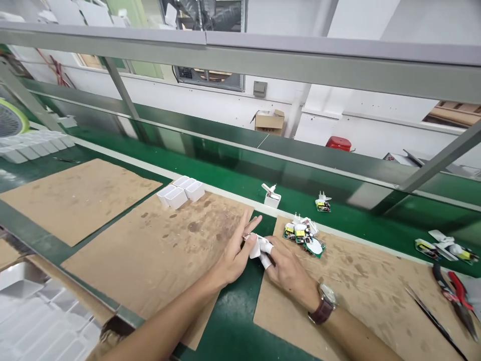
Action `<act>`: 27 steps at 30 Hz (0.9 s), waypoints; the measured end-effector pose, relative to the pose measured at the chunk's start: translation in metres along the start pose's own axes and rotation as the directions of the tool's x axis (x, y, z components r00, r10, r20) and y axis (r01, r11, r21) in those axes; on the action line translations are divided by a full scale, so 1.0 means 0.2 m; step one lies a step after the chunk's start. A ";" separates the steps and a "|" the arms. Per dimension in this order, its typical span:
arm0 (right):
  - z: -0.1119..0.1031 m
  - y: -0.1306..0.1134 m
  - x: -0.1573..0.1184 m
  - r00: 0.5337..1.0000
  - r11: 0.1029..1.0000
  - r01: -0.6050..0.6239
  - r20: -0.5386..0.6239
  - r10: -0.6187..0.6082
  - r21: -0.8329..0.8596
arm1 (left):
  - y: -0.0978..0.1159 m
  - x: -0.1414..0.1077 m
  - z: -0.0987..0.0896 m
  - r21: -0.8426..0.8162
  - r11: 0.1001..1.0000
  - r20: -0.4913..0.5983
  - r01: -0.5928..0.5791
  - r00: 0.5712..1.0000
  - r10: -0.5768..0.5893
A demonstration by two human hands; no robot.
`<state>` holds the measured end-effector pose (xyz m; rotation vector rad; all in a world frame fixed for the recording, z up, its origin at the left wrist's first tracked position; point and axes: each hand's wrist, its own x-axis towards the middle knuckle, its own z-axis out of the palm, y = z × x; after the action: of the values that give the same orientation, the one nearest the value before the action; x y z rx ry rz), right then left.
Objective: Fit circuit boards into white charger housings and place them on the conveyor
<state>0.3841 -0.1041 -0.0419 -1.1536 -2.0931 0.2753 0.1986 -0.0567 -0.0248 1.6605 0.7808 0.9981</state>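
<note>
A small white plastic part [254, 248] is held between both hands over the gap between two cardboard sheets. My left hand [233, 259] grips it with the thumb pressed against it, its other fingers stretched out. My right hand [289, 273], with white finger cots on its fingertips and a watch on the wrist, is closed on the part's right side. Fingers hide much of the part. Close by on the right lies a pile of circuit boards [314, 246] with yellow components and white plug pieces. A white housing [272, 200] with parts sticking out stands beyond my hands.
Several white boxes [181, 191] stand on the middle cardboard sheet [169, 245]. Red-and-black pliers [456, 296] and tweezers [428, 313] lie at right. More boards [447, 246] sit on the green belt [225, 170]. A carton of white housings [41, 316] is at lower left. A metal rail [263, 57] crosses above.
</note>
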 end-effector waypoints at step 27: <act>0.02 0.01 -0.02 0.994 0.996 -0.010 -0.106 0.020 0.090 | -0.03 0.02 0.00 -0.066 0.978 -0.163 0.199 0.965 -0.207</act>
<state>0.3833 -0.1056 -0.0470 -1.1069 -1.9602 0.3051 0.2000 -0.0519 -0.0290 1.4335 1.0102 1.0126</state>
